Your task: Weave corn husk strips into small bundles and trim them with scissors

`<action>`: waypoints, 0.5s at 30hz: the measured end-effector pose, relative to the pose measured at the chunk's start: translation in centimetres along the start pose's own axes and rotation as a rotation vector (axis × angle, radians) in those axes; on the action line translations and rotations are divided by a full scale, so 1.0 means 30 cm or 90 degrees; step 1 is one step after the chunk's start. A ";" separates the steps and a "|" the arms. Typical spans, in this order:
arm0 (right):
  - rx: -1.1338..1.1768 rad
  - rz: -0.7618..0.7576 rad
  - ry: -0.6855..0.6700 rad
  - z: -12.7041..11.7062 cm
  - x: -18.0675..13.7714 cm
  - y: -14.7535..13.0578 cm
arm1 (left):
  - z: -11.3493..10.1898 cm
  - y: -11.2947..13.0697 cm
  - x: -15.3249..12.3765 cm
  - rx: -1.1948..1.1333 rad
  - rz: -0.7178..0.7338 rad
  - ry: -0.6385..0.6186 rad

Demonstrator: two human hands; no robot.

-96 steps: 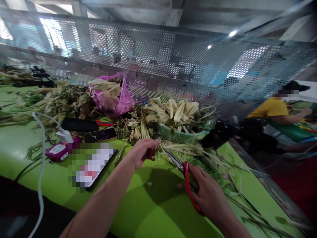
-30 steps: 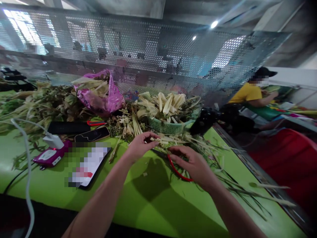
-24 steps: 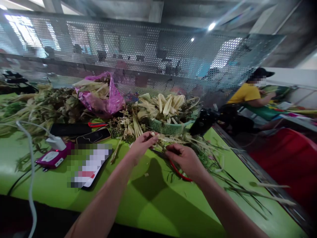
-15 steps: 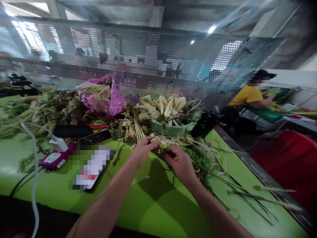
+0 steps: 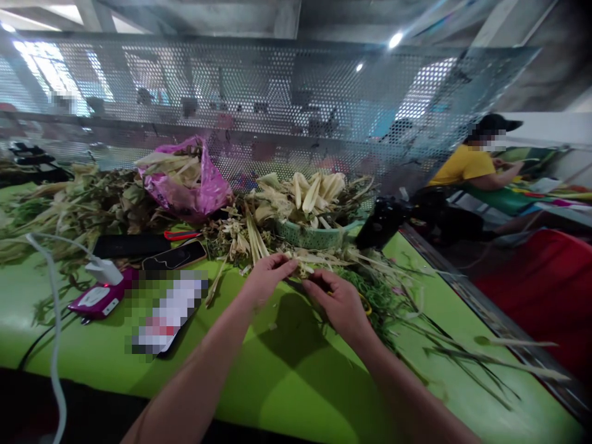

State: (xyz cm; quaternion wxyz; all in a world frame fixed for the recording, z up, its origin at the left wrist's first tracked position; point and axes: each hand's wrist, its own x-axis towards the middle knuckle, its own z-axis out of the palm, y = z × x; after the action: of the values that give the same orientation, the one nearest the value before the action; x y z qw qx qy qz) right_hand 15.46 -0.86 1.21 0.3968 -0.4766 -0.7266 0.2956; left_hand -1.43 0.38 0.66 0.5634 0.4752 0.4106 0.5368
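Note:
My left hand [image 5: 271,277] is closed, with thumb and fingers pinching a small pale piece of dried husk [image 5: 302,270]. Close on its right, my right hand [image 5: 335,299] has its fingers bent in a pinch near the same piece; what lies in them is too small to make out. A yellow loop [image 5: 366,304] shows beside the right hand, mostly hidden by it. Behind both hands stands a green basket [image 5: 314,237] heaped with pale folded husks [image 5: 312,192]. Dried stalks [image 5: 254,237] lie just beyond my left hand, and green sprigs [image 5: 382,308] right of my right hand.
On the left are a pink bag [image 5: 208,185] of husks, a plant heap [image 5: 111,197], phones [image 5: 178,254], a purple power strip [image 5: 106,296] with a white cable [image 5: 50,296], and a partly blurred packet [image 5: 173,314]. A black object [image 5: 382,225] stands right. A person in yellow [image 5: 467,165] sits beyond.
My hands keep nearly the same place, with the fingertips slightly shifted around the husk piece. The whole view has moved a little.

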 end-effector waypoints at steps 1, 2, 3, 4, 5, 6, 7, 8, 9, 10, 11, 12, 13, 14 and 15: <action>0.003 0.001 0.005 0.001 0.000 -0.003 | 0.003 -0.003 0.000 -0.004 0.003 -0.005; 0.010 0.001 0.005 0.002 -0.001 -0.003 | 0.006 -0.006 0.000 -0.014 0.003 -0.006; 0.020 -0.002 0.004 0.005 -0.002 -0.001 | 0.009 -0.009 0.000 -0.031 -0.001 -0.003; 0.028 -0.010 0.002 0.008 -0.003 0.003 | 0.013 -0.011 0.000 -0.057 -0.011 0.003; 0.031 -0.020 0.001 0.013 -0.005 0.007 | 0.017 -0.014 -0.001 -0.093 -0.028 0.010; 0.027 -0.031 0.002 0.018 -0.007 0.011 | 0.022 -0.016 -0.001 -0.133 -0.051 0.019; 0.019 -0.043 0.002 0.023 -0.008 0.015 | 0.027 -0.018 -0.002 -0.174 -0.077 0.032; 0.009 -0.053 0.001 0.029 -0.010 0.018 | 0.033 -0.019 -0.003 -0.210 -0.103 0.044; 0.002 -0.059 -0.003 0.033 -0.010 0.019 | 0.039 -0.020 -0.005 -0.240 -0.125 0.056; -0.002 -0.061 -0.006 0.037 -0.010 0.020 | 0.044 -0.020 -0.007 -0.260 -0.141 0.065; -0.001 -0.060 -0.009 0.038 -0.009 0.021 | 0.049 -0.019 -0.009 -0.269 -0.148 0.067; 0.008 -0.056 -0.013 0.038 -0.007 0.021 | 0.052 -0.017 -0.010 -0.265 -0.148 0.062; 0.020 -0.046 -0.020 0.036 -0.005 0.020 | 0.054 -0.015 -0.012 -0.247 -0.142 0.054; 0.036 -0.032 -0.029 0.032 -0.003 0.020 | 0.055 -0.013 -0.013 -0.216 -0.128 0.044; 0.052 -0.017 -0.040 0.027 -0.001 0.018 | 0.053 -0.011 -0.013 -0.174 -0.106 0.036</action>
State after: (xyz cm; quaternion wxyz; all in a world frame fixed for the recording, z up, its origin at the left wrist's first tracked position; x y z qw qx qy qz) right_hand 15.03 -0.73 0.34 0.3968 -0.4410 -0.7323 0.3344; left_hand 0.16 -0.14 0.66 0.6538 0.3429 0.3875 0.5521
